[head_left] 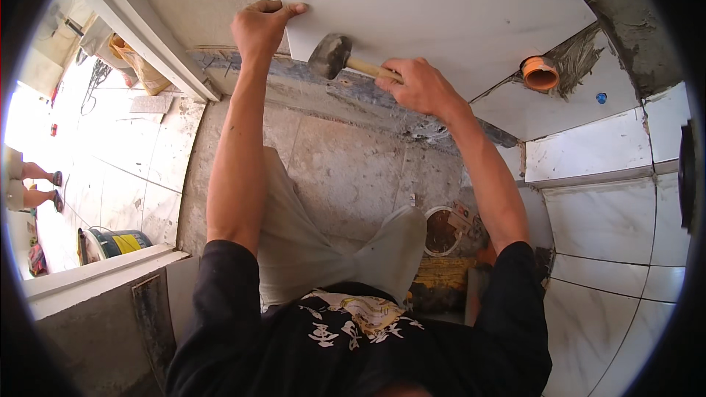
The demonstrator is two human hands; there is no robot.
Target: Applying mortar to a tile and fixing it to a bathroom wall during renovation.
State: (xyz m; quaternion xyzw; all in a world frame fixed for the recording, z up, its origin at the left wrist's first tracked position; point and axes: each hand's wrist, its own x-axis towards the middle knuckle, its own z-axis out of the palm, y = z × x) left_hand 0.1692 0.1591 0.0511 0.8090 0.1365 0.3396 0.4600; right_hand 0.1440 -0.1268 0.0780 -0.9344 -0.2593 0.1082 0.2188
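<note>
My right hand point(423, 88) is wrapped round the wooden handle of a rubber mallet point(331, 56). The mallet's dark, worn head is close to the left part of a large white tile point(426, 7) with faint grey veins; whether they touch I cannot tell. At the tile's left edge, my left hand point(261, 29) is closed, with thumb and fingertips pinching the edge. To the right of the tile, an orange pipe end point(540, 73) sticks out through wet grey mortar point(577, 66).
A ledge point(353, 99) with grey smears runs below the tile. White tiles point(603, 224) cover the right side. Near my knee stands a round bucket point(445, 230). Beyond the door frame point(143, 29) at left are a dark bucket point(121, 242) and another person's legs point(37, 184).
</note>
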